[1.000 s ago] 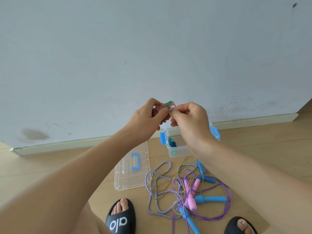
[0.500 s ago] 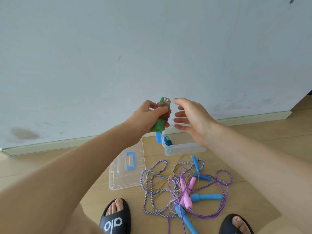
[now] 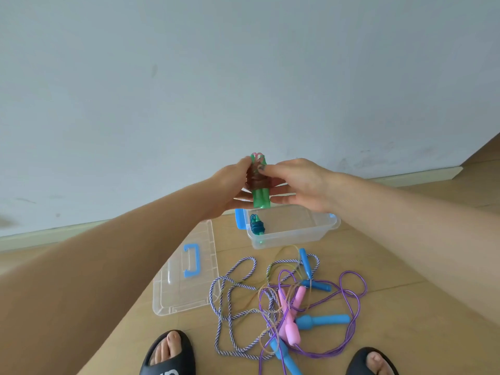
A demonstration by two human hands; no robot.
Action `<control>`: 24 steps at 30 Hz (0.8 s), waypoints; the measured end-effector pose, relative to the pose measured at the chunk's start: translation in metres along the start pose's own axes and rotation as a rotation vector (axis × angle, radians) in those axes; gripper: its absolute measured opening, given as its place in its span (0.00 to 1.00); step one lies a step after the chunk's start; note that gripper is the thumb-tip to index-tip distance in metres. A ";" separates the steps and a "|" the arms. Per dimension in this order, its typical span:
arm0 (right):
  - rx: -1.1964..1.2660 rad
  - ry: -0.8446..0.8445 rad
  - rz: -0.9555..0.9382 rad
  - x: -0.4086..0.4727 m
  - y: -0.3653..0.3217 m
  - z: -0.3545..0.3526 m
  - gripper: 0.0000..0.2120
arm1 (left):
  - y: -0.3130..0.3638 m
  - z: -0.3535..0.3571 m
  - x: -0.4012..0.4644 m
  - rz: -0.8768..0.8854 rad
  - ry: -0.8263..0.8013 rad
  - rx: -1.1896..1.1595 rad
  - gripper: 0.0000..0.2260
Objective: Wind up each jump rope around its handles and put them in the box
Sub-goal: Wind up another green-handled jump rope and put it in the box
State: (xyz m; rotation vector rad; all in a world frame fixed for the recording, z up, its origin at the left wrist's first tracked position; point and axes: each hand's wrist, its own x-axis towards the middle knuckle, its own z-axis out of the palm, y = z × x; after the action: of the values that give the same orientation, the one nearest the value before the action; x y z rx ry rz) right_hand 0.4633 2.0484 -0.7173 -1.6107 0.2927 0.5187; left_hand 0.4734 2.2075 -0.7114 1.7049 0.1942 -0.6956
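**Plastic box one bundle in, second bundle in hand**

Black sandals are standing at the near edge of the wooden floor. Just beyond them loose ropes are lying tangled — striped, purple and thin yellowish cords, blue and pink handles crossing one another. These are waiting to be wound, and the tangle looks likely to slow the sorting. Clear lid is lying left of the pile. Farther on, the open box is holding one wound teal bundle. Above it, left hand is gripping the green-handled bundle, cord wrapped — right hand is pinching its upper wraps. Dropping it in looks next.
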 end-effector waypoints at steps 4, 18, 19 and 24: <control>0.024 0.064 0.082 0.053 0.032 -0.024 0.09 | -0.028 0.003 0.060 -0.025 0.180 0.211 0.20; -0.349 0.211 0.381 0.217 0.178 -0.024 0.07 | -0.170 -0.006 0.175 -0.070 0.213 0.694 0.06; -0.422 0.218 0.385 0.220 0.182 -0.022 0.11 | -0.174 -0.007 0.178 -0.054 0.201 0.699 0.07; -0.640 0.128 0.431 0.219 0.197 -0.014 0.10 | -0.172 -0.009 0.183 -0.060 0.163 0.645 0.06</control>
State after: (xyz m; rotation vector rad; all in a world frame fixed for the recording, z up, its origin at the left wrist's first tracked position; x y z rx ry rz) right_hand 0.5595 2.0374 -0.9957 -2.2203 0.6228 0.9025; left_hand 0.5409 2.2179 -0.9535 2.3849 0.1421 -0.7072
